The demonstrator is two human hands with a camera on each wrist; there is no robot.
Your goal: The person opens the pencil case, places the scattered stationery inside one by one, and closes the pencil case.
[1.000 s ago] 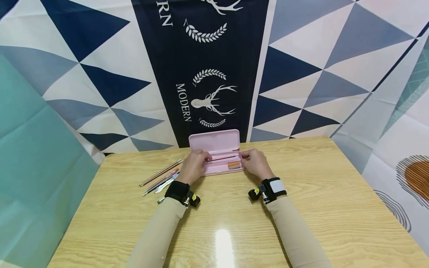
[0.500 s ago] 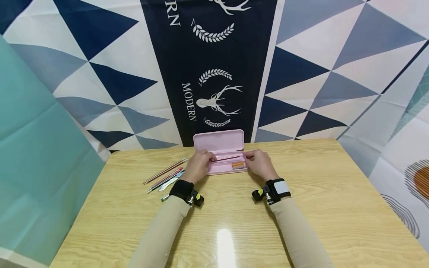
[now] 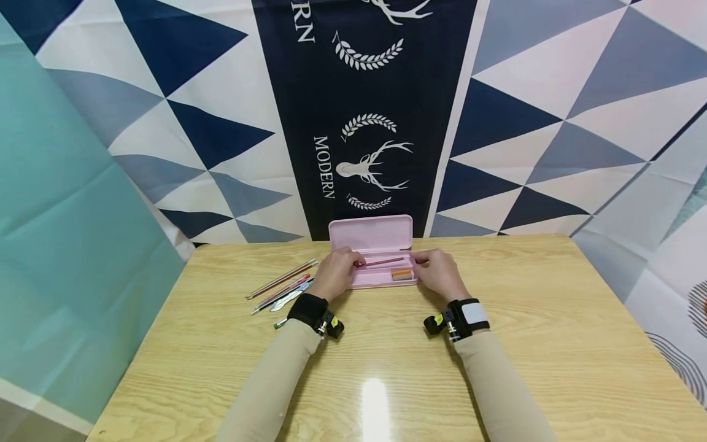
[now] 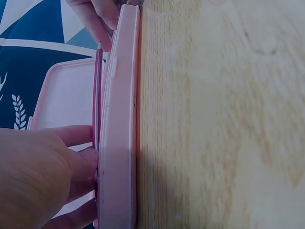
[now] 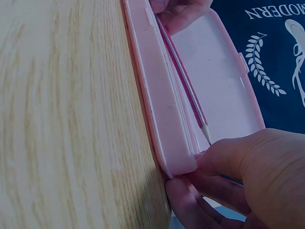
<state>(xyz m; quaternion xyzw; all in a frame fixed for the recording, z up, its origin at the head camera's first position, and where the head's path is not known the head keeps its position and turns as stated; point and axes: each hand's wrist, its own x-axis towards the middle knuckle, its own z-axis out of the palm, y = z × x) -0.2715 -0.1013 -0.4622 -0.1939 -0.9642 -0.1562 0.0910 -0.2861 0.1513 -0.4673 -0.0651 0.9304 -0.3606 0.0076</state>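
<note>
A pink pencil case (image 3: 371, 232) stands with its lid raised against the backdrop. My left hand (image 3: 336, 273) reaches over its left end and pinches a red striped pencil (image 3: 383, 262) with thumb and fingers. In the right wrist view the pencil (image 5: 186, 86) slants along the case's front wall, its sharpened point towards my right hand (image 5: 271, 167). That hand grips the right end of the case, thumb at the rim and fingers against the outer end. An orange and grey eraser (image 3: 401, 274) lies in the case's front right corner.
Left of the case, several pens and pencils (image 3: 282, 284) lie on the wooden table (image 3: 409, 362). Beside them is a pale blue cutter-like tool (image 3: 291, 297), partly behind the left wrist. A green-tipped item (image 3: 280, 323) shows by that wristband. Patterned cloth rises behind the case.
The head view has turned slightly left, so everything appears farther right. Hands, pencil and case keep about the same places relative to one another.
</note>
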